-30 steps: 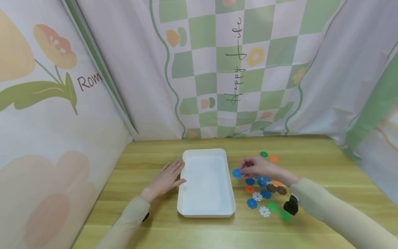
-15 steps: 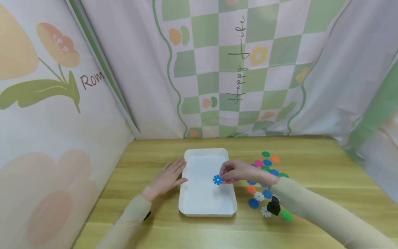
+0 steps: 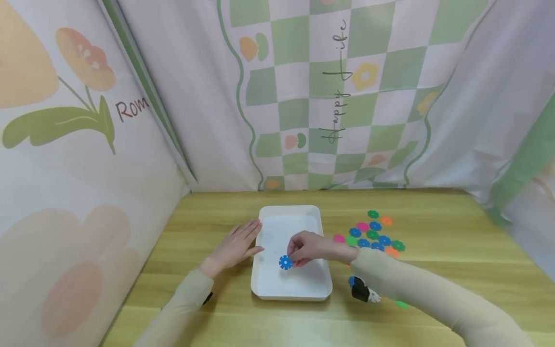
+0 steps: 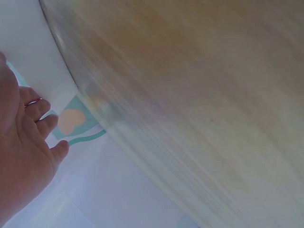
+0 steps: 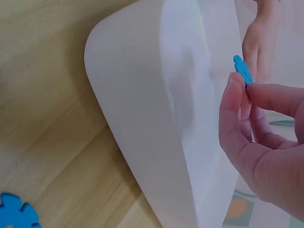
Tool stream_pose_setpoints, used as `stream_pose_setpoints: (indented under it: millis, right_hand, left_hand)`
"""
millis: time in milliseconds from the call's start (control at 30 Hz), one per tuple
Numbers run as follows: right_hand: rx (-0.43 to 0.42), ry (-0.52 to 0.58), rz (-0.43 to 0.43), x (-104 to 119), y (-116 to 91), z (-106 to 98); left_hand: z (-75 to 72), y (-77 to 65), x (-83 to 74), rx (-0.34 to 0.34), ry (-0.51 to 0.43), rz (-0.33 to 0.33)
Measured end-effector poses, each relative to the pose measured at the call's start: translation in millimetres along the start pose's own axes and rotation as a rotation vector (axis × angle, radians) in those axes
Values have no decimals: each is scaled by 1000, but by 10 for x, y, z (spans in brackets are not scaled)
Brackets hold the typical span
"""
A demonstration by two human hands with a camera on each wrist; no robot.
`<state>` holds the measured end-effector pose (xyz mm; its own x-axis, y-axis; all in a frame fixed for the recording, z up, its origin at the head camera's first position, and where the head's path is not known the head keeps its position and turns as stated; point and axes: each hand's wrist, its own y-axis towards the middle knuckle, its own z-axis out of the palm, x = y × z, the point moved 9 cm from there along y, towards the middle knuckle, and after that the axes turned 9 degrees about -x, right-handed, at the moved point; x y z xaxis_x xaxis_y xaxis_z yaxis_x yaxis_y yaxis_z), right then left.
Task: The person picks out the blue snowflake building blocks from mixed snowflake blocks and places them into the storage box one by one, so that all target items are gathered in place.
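Observation:
A blue notched disc [image 3: 285,262], like a snowflake building piece, is pinched between the thumb and fingers of my right hand [image 3: 307,247] over the white tray [image 3: 290,289]. In the right wrist view the same blue disc [image 5: 242,71] shows almost edge-on at the fingertips, above the tray wall [image 5: 137,95]. My left hand [image 3: 234,246] lies with straight fingers against the tray's left rim. The left wrist view catches that left hand [image 4: 28,142] at its edge, fingers beside the tray.
Right of the tray, several notched discs lie scattered on the wooden table [image 3: 208,318]: a green disc [image 3: 373,214], an orange disc [image 3: 386,220], a pink disc [image 3: 362,226] and blue ones among them. My right forearm [image 3: 416,279] hides part of this group. A printed curtain [image 3: 290,106] hangs behind.
My right hand has carried the blue disc leftward from beside the loose discs to over the tray. My left hand stays at the tray's rim.

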<state>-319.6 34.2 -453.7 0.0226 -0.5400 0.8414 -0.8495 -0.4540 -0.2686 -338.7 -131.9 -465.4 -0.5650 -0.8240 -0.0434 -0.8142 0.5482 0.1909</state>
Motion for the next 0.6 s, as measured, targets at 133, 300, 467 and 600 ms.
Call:
stream_pose_setpoints:
  millis: [133,300,467,600]
  right_hand:
    - [5,-56,27,3,23,115]
    - [0,-91,44,12,21,212]
    - [-12,-116,50,8,37,272]
    - [-19,-133,57,-22,68,307]
  left_hand:
    - [-26,2,-12,-5,-7,6]
    - [-25,11,-18,-9,5,7]
    - [10,13,7,-1,3,-10]
    - [0,5,10,-7,1,-13]
